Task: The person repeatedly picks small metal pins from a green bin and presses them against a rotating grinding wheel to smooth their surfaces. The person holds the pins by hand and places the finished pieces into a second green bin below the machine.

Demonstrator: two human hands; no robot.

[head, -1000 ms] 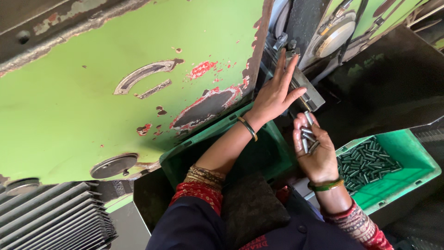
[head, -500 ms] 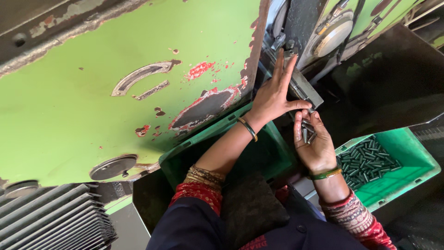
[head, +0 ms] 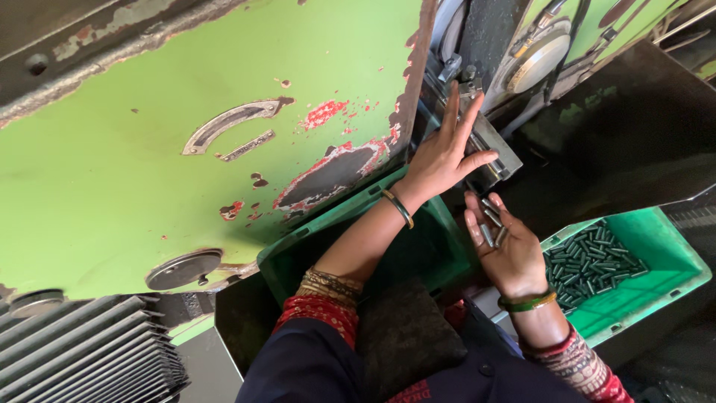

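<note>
My left hand [head: 445,153] reaches up with fingers spread and rests on the grey metal fixture [head: 498,153] at the edge of the big green machine. My right hand [head: 507,246] is just below it, palm up and cupped, holding several small metal pins [head: 491,224] across the fingers. A green bin [head: 656,295] at the right holds many more of the same dark pins [head: 589,261].
The green machine panel [head: 186,142] with chipped paint fills the left and top. A second green bin [head: 328,239] sits under my left forearm. A dark cushion [head: 406,336] lies on my lap. Grey ribbed motor housing [head: 82,351] is at the lower left.
My right hand has turned palm up and opened, showing the pins lying loose on it. My left hand has stayed on the fixture.
</note>
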